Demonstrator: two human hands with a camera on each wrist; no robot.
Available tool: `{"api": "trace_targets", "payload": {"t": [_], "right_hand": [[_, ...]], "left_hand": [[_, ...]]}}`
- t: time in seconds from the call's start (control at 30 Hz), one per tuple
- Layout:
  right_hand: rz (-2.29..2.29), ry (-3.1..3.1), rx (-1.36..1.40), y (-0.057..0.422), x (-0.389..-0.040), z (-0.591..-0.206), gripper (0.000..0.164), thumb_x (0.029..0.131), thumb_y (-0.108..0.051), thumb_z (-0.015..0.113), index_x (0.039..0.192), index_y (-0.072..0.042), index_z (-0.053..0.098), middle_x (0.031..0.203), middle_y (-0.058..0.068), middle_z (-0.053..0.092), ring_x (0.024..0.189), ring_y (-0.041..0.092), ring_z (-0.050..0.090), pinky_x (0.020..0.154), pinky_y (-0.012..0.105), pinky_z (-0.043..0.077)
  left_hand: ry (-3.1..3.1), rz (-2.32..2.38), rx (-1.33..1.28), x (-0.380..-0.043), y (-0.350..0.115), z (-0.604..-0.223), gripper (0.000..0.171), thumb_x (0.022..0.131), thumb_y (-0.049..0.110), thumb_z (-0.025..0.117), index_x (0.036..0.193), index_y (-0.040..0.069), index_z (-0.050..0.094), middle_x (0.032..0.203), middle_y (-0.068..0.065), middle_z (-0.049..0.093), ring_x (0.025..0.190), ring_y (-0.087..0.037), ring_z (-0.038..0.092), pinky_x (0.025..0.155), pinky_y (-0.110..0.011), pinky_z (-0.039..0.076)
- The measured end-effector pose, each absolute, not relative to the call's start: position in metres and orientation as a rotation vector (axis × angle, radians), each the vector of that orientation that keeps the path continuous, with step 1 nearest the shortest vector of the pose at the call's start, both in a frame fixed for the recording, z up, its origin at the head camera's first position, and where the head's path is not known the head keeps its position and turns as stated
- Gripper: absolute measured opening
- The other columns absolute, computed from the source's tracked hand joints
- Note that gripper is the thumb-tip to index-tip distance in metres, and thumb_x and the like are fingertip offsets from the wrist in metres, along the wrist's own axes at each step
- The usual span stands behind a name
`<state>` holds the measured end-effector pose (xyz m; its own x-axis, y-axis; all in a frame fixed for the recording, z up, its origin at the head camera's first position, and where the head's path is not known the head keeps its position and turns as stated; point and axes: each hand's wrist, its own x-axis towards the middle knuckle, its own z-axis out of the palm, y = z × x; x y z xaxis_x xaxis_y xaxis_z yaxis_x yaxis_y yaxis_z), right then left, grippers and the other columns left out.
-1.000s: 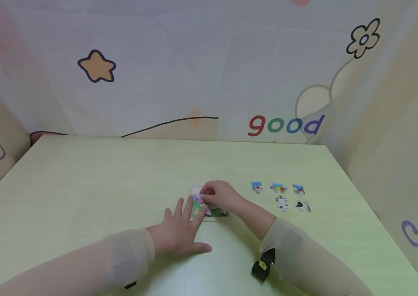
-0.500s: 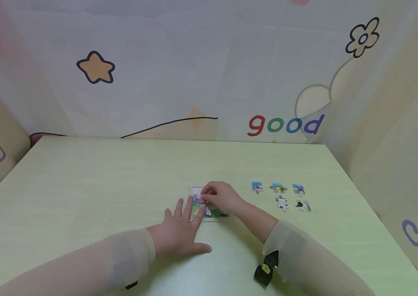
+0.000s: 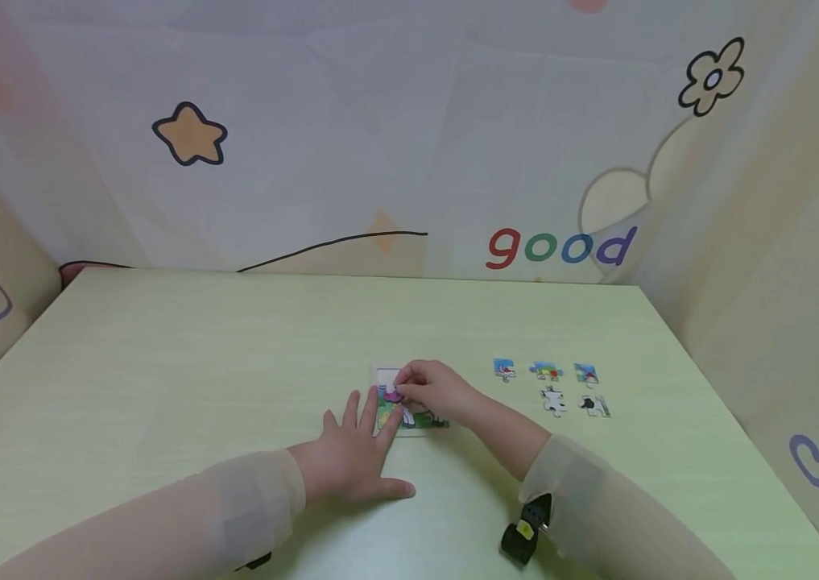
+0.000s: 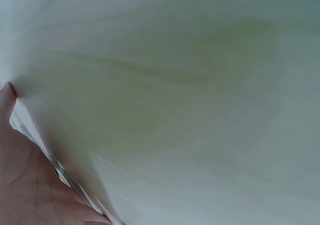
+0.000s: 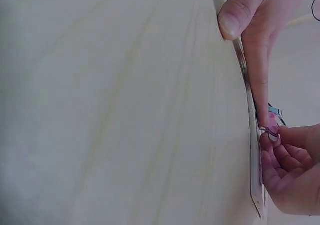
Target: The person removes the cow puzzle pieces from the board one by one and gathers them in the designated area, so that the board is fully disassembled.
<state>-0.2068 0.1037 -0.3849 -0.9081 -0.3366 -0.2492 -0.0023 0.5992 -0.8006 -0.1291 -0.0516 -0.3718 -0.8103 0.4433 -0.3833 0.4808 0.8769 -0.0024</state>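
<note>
Right hand [image 3: 441, 391]: thumb + index curled in, tips closed on a small puzzle piece [image 5: 273, 135], other fingers bent in behind. Print mostly hidden; can't tell if it's seated or tilted. Pinched by the edge — prob for fine control of angle. It's over the left half of the board [image 3: 386, 376], right by the left index fingertip.

Left hand [image 3: 351, 455]: fingers straight, spread wide, no grip. Index + middle tips reach the board's left side, thumb out past its near edge over the worktop [image 3: 199, 354] — prob there to stop the board sliding.

Board lies flat, a bit right of worktop centre. Printed art along its near edge, bare white at far left corner; right hand hides some of the rest.

Loose pcs sit btwn board & worktop's right edge, two rows, none touching. Far row, L to R: blue piece [image 3: 504, 370], green-and-red piece [image 3: 546, 370], blue-topped piece [image 3: 586, 374]. Near row: white piece [image 3: 553, 401], black-and-white piece [image 3: 593, 405]. Spaced out prob so each can be picked w/o bumping neighbours.
</note>
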Motion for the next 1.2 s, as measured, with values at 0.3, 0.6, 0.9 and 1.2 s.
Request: {"api": "trace_targets", "payload": {"t": [0.3, 0.6, 0.9, 1.2], "right_hand": [[-1.338, 2.273, -0.339, 0.12, -0.208, -0.37, 0.017, 0.095, -0.014, 0.054, 0.108, -0.005, 0.06, 0.097, 0.005, 0.064, 0.091, 0.019, 0.061, 0.088, 0.036, 0.047], [-1.318, 2.326, -0.217, 0.135, -0.208, -0.374, 0.017, 0.092, -0.014, 0.06, 0.105, -0.004, 0.063, 0.092, 0.006, 0.063, 0.084, 0.017, 0.06, 0.081, 0.03, 0.051], [-1.295, 2.384, -0.151, 0.171, -0.204, -0.369, 0.02, 0.093, -0.016, 0.058, 0.108, -0.003, 0.062, 0.1, 0.007, 0.063, 0.089, 0.019, 0.061, 0.082, 0.032, 0.05], [-1.269, 2.422, -0.118, 0.206, -0.198, -0.368, 0.02, 0.094, -0.016, 0.056, 0.108, -0.001, 0.06, 0.1, 0.009, 0.062, 0.089, 0.019, 0.06, 0.081, 0.032, 0.05]], "left_hand": [[2.632, -0.143, 0.67, -0.134, -0.052, -0.379, 0.1, 0.077, 0.081, 0.034, 0.151, 0.019, 0.01, 0.154, -0.019, 0.0, 0.137, -0.045, 0.005, 0.098, -0.065, 0.025], [2.641, -0.119, 0.654, -0.13, -0.054, -0.375, 0.1, 0.076, 0.081, 0.035, 0.151, 0.018, 0.016, 0.154, -0.02, 0.004, 0.137, -0.046, 0.006, 0.098, -0.064, 0.025], [2.649, -0.09, 0.668, -0.131, -0.052, -0.376, 0.098, 0.077, 0.08, 0.036, 0.151, 0.017, 0.016, 0.154, -0.021, 0.003, 0.137, -0.045, 0.006, 0.099, -0.063, 0.024], [2.632, -0.011, 0.686, -0.133, -0.055, -0.377, 0.099, 0.079, 0.078, 0.038, 0.151, 0.015, 0.013, 0.153, -0.022, -0.001, 0.137, -0.046, 0.0, 0.106, -0.058, 0.011]]}}
